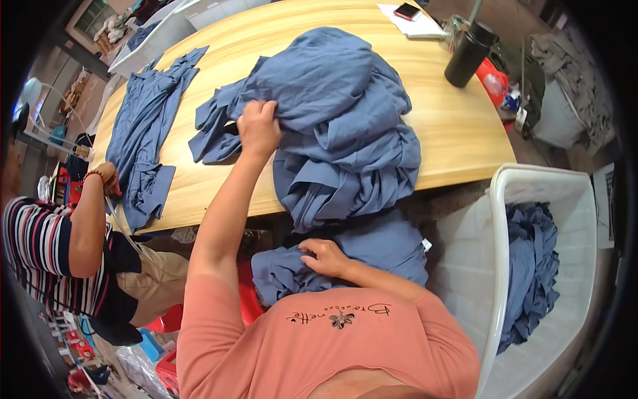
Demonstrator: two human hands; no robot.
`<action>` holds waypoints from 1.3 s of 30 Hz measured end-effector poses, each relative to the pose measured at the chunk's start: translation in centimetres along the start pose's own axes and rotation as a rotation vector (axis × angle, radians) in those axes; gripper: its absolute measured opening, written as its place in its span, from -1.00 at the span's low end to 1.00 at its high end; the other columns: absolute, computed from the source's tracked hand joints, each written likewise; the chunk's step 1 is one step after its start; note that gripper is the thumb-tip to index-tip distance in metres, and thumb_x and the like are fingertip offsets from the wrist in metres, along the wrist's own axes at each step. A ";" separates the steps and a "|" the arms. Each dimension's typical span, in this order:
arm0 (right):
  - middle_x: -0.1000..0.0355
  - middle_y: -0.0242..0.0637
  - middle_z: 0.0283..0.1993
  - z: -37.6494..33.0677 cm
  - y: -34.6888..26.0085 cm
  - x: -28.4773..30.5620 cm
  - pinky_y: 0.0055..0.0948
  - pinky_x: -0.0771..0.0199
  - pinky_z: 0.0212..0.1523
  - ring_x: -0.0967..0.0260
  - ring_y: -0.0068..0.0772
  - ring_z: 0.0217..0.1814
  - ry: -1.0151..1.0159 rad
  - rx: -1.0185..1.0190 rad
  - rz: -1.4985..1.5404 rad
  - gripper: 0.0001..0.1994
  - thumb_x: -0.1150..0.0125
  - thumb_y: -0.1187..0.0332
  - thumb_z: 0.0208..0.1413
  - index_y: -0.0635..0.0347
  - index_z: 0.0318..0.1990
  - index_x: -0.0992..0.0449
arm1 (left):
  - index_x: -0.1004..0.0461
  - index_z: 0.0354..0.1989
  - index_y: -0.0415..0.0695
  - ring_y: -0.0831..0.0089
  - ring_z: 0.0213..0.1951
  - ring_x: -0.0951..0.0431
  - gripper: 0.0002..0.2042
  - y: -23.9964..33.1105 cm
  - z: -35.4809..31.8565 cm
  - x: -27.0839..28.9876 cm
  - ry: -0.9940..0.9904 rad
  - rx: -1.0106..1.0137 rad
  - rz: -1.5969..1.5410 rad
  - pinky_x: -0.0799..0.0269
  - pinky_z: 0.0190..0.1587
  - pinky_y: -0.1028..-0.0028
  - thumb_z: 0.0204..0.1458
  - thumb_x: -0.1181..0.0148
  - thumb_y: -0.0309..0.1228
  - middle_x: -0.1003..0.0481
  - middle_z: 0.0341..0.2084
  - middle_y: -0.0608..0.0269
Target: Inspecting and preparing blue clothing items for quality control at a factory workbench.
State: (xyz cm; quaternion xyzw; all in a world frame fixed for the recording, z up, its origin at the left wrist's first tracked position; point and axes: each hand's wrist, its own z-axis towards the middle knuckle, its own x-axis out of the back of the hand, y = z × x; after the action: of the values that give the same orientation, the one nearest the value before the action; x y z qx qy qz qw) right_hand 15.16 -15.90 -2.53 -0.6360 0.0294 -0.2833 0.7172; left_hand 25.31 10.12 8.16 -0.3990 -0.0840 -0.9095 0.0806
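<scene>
A large heap of blue garments (332, 93) lies bunched on the table, its near folds hanging over the front edge. My left hand (259, 130) reaches forward to the heap's left side, its fingers closed on the cloth. Loose ends of fabric (216, 123) spread out just left of that hand. Across my lap lies another blue garment (385, 249), with a small white label at its right end. My right hand (324, 258) rests on it near its left part, fingers curled around a fold of the cloth.
Left, a co-worker in a striped top (40, 246) handles a flattened blue garment (149, 126) on the wooden table (458, 139). A white bin (502, 266) with blue garments stands at my right. Farther back are a black bottle (470, 54) and a phone (407, 11) on paper.
</scene>
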 end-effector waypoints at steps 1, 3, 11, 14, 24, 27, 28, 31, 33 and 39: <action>-0.43 -0.13 -0.37 -0.3 0.1 0.6 -0.32 -0.40 -0.36 -0.40 -0.15 -0.38 0.026 -0.048 0.019 -0.78 -0.18 0.42 -0.17 0.28 -0.30 -0.42 | -0.42 -0.39 -0.14 0.18 -0.27 -0.41 -0.87 0.3 0.6 -0.6 -0.053 0.067 0.001 -0.30 -0.26 0.28 -0.16 -0.13 -0.46 -0.43 -0.42 0.12; -0.42 -0.18 -0.42 -0.7 0.4 1.9 -0.47 -0.37 -0.48 -0.38 -0.38 -0.50 0.134 -0.075 0.108 -0.82 -0.18 0.47 -0.14 0.29 -0.32 -0.45 | -0.39 -0.54 -0.16 0.16 -0.43 -0.43 -0.92 3.3 1.7 -0.4 0.041 0.051 -0.110 -0.27 -0.37 0.27 -0.08 -0.07 -0.45 -0.43 -0.59 0.13; -0.46 -0.28 -0.40 1.7 -3.3 8.1 -0.61 -0.41 -0.38 -0.39 -0.58 -0.41 0.297 -0.097 0.645 -0.85 -0.07 0.56 0.00 0.36 -0.24 -0.45 | -0.37 -0.36 -0.16 0.12 -0.27 -0.40 -0.74 12.1 3.1 6.1 0.333 -0.368 -0.478 -0.31 -0.21 0.26 -0.31 -0.19 -0.47 -0.41 -0.41 0.09; -0.46 -0.28 -0.40 1.3 -4.2 6.9 -0.62 -0.41 -0.38 -0.39 -0.59 -0.40 0.196 -0.188 0.614 -0.86 -0.07 0.56 0.00 0.36 -0.25 -0.45 | -0.39 -0.24 -0.10 0.15 -0.18 -0.36 -0.62 7.1 4.0 2.1 0.115 0.058 -0.200 -0.28 -0.15 0.22 -0.32 -0.28 -0.36 -0.40 -0.35 0.13; -0.46 -0.19 -0.46 -0.5 -3.2 8.8 -0.59 -0.36 -0.48 -0.35 -0.54 -0.54 0.371 -0.364 0.591 -0.82 0.00 0.41 0.08 0.34 -0.29 -0.48 | -0.30 -0.61 -0.16 0.17 -0.58 -0.31 -0.92 16.5 1.2 8.8 0.151 -0.433 -0.844 -0.26 -0.55 0.31 -0.34 -0.06 -0.53 -0.28 -0.66 0.18; -0.44 -0.21 -0.42 -0.1 -3.7 8.9 -0.59 -0.36 -0.44 -0.35 -0.54 -0.49 0.319 -0.364 0.725 -0.80 -0.01 0.37 0.08 0.32 -0.25 -0.46 | -0.25 -0.66 -0.13 0.33 -0.58 -0.28 -0.86 19.0 -3.2 15.0 -0.078 -0.867 -1.096 -0.24 -0.56 0.42 -0.38 -0.07 -0.39 -0.23 -0.68 0.26; -0.44 -0.21 -0.40 0.0 -3.9 9.0 -0.59 -0.36 -0.41 -0.35 -0.53 -0.47 0.298 -0.366 0.797 -0.79 -0.01 0.35 0.08 0.31 -0.22 -0.45 | -0.24 -0.67 -0.14 0.36 -0.55 -0.29 -0.88 19.6 -5.1 15.6 -0.144 -0.970 -1.100 -0.25 -0.53 0.44 -0.28 -0.02 -0.40 -0.24 -0.67 0.26; -0.42 -0.23 -0.33 0.4 -4.7 9.1 -0.58 -0.35 -0.35 -0.34 -0.53 -0.39 0.222 -0.385 1.017 -0.74 -0.02 0.28 0.08 0.28 -0.16 -0.42 | -0.27 -0.63 -0.15 0.33 -0.51 -0.32 -0.89 19.6 -9.1 15.3 -0.303 -0.881 -1.193 -0.27 -0.44 0.41 -0.20 0.01 -0.39 -0.27 -0.62 0.26; -0.41 -0.24 -0.28 0.3 -5.1 9.1 -0.58 -0.35 -0.30 -0.33 -0.52 -0.34 0.187 -0.392 1.166 -0.70 -0.03 0.24 0.08 0.26 -0.12 -0.40 | -0.34 -0.52 -0.18 0.27 -0.35 -0.41 -0.87 18.4 -10.5 14.4 -0.079 -0.671 -1.076 -0.28 -0.30 0.37 -0.20 -0.03 -0.38 -0.35 -0.52 0.24; -0.37 -0.27 -0.15 0.5 -6.3 9.9 -0.56 -0.34 -0.16 -0.31 -0.50 -0.19 0.208 -0.353 1.632 -0.58 -0.04 0.11 0.09 0.21 0.00 -0.33 | -0.24 -0.06 -0.27 0.19 -0.08 -0.34 -0.38 12.1 -18.6 13.9 -0.054 0.414 -0.856 -0.28 -0.08 0.34 -0.31 -0.36 -0.25 -0.30 -0.10 -0.02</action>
State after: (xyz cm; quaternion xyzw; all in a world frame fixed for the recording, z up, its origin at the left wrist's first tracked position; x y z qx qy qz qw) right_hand 21.30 -20.00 6.59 -0.4886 0.5900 0.2759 0.5805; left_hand 5.35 -6.81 7.15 -0.3277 -0.4226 -0.8143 -0.2256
